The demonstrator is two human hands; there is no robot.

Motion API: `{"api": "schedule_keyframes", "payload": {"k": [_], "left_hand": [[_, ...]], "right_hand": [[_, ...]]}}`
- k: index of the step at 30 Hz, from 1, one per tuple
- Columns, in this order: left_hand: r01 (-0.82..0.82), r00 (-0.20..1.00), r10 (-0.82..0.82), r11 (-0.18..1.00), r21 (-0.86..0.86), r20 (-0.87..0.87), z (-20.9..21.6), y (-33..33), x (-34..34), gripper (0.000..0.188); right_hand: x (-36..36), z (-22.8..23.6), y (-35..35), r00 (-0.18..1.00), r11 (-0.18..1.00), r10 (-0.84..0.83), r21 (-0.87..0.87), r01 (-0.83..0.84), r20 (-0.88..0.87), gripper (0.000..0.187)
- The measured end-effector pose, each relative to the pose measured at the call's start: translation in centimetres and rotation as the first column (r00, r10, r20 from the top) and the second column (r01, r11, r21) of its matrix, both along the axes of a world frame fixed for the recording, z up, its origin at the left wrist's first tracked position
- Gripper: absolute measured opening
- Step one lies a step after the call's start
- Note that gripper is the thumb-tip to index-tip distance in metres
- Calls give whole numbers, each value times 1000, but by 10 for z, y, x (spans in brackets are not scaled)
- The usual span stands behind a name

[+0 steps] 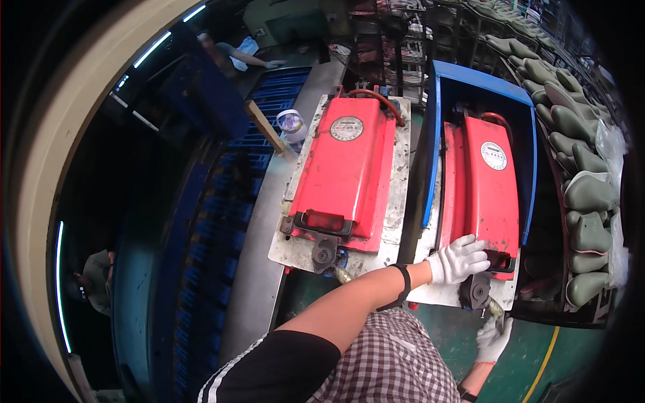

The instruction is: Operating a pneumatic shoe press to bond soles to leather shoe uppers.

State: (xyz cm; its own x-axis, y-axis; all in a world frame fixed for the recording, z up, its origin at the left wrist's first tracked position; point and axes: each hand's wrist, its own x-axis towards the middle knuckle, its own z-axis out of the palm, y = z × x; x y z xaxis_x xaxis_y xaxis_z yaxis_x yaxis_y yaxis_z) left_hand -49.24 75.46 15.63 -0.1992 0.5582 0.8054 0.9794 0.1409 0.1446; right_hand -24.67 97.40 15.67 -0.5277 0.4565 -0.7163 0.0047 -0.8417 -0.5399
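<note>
Overall, the blue slatted bed (272,87) fills the left side, bordered by a steel ledge (252,289). At right, a dark rack (571,320) holds rows of grey-green moulded pieces (591,191), piled against one another; clear plastic (611,158) drapes over the outer ones. The blue housing (480,84), open toward the wearer, contains the right red unit (492,191), whose front end projects past the side walls. The left red unit (339,181) sits uncovered on its pale plate, between ledge and housing. Left hand (458,260), white-gloved: palm down at the right unit's front end, just beside its black handle (500,258), fingers extended and slightly spread. Right hand (494,339), also gloved: lower down, at the end of a short lever (495,307) below that unit; fingers raised toward the lever, but whether they pinch it I cannot tell. White tub (291,127): on the ledge near the left unit, something purplish showing within; contents too small to identify.
</note>
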Motion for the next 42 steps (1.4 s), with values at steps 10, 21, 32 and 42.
{"api": "schedule_keyframes", "payload": {"k": [10,21,32,42], "left_hand": [[218,902,-66,922,-321,426,78,-71,4,46],[-452,658,683,696,-558,318,94,-311,10,21],[-151,401,857,411,-899,325,103,-293,-21,74],[-33,364,848,425,-905,385,105,-294,-28,80]], "right_hand": [[-16,-37,-108,791,789,583,104,-606,186,16],[-158,31,-236,-68,-244,952,603,-760,299,38],[-194,22,-347,-465,-541,839,342,-768,283,60],[-185,9,-351,-297,-421,893,398,-815,337,49]]}}
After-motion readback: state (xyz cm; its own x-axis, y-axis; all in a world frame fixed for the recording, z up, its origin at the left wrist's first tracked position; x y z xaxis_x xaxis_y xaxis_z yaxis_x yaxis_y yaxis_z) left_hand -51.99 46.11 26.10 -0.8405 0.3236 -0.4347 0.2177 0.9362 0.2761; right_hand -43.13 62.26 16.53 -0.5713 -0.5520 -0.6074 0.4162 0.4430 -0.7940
